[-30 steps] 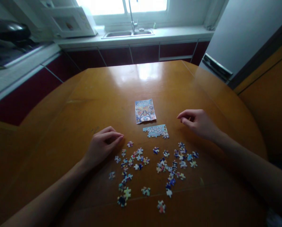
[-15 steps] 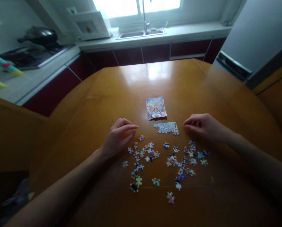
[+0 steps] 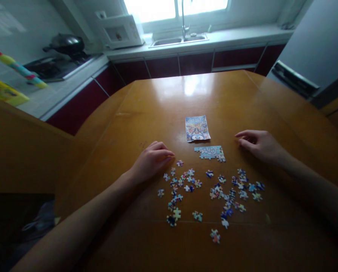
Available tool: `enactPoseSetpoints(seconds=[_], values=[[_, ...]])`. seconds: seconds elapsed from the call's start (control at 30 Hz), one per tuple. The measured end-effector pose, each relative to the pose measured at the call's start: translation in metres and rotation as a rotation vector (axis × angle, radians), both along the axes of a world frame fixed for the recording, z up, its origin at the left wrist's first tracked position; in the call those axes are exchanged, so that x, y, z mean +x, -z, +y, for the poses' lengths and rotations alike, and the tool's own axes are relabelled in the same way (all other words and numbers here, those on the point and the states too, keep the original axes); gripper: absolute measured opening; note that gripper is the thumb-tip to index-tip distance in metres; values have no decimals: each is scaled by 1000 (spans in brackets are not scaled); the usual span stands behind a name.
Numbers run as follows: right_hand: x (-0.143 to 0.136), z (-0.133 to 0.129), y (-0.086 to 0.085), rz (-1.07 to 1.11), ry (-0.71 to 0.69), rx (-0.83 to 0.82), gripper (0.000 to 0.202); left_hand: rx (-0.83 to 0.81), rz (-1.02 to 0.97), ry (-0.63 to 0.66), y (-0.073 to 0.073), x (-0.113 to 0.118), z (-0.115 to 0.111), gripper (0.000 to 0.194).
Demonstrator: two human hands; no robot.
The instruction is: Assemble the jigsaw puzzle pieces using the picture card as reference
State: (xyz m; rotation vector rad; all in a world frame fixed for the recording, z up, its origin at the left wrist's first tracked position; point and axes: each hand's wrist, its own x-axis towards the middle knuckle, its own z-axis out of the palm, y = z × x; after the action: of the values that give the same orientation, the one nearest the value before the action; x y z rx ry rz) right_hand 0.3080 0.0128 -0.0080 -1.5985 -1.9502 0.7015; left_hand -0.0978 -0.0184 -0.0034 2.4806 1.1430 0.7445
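Note:
On the wooden table lies a joined strip of puzzle pieces, just below a printed picture sheet. Loose pieces are spread in two clusters nearer me, a left one and a right one. My left hand rests on the table left of the strip, its fingers together and bent, with nothing visible in them; the closest piece is by its fingertips. My right hand is right of the strip, fingers curled with thumb and index a little apart, holding nothing I can see.
Behind the table, a counter carries a sink, a white microwave and a dark pan on the stove. A fridge stands at the right. A yellow box is at the left.
The view has shifted left, so the table items appear further right. My left hand's fingers have closed together. My right hand has moved slightly away from the joined strip.

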Motion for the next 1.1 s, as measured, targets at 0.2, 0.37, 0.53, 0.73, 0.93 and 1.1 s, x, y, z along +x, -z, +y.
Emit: enactPoseSetpoints(seconds=[0.2,0.37,0.53,0.73,0.93,1.1], values=[[0,1,0,-13,-1,-20,31,-134,-1,11,0,-1,1,14],[2,2,2,-47,-20,-17,30,-285,4,44,-7,-5,3,19],[3,3,4,-47,-14,-18,30,-317,22,12,-9,-2,1,27],[2,2,3,-64,-6,-20,33,-310,53,33,-10,0,-1,30],[1,2,2,-67,-6,-11,35,-331,133,107,-23,-5,-4,37],[-1,0,0,-80,2,-19,32,-409,173,237,-32,-18,-8,50]])
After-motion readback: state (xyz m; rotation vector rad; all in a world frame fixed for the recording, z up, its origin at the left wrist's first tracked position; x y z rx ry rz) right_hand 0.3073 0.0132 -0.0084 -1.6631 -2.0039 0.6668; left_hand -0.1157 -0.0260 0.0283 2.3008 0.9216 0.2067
